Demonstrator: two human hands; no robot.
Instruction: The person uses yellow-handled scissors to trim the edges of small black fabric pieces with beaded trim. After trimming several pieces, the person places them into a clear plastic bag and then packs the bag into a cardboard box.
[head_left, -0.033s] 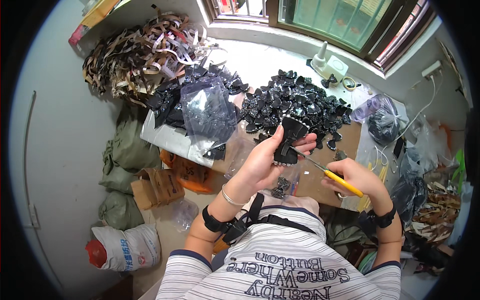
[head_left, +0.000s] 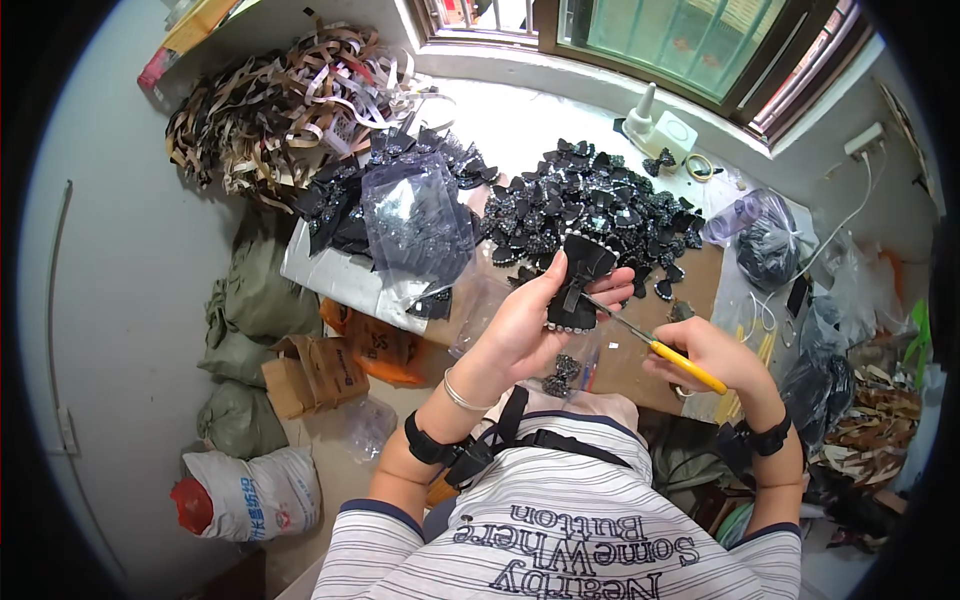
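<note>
My left hand [head_left: 525, 325] is closed on a black fabric bow [head_left: 588, 258] edged with pearl-like beads, its thumb on the near side and its fingers behind. In my right hand [head_left: 712, 352] is a pair of scissors [head_left: 690, 368] with yellow handles. The narrow blades reach left to the middle of the bow, by a short black strip; whether they touch it I cannot tell. A large heap of black beaded bows [head_left: 575, 195] lies on the table just beyond my hands. Two small dark bows [head_left: 564, 372] rest near my lap, below my left hand.
Left of the heap, a clear plastic bag [head_left: 418, 220] lies over more black pieces. A tangle of ribbon strips [head_left: 300, 100] fills the far left corner. At the back stands a white nozzle bottle [head_left: 641, 112] beside a tape roll [head_left: 698, 167]. Black plastic bags [head_left: 770, 245] sit at the right.
</note>
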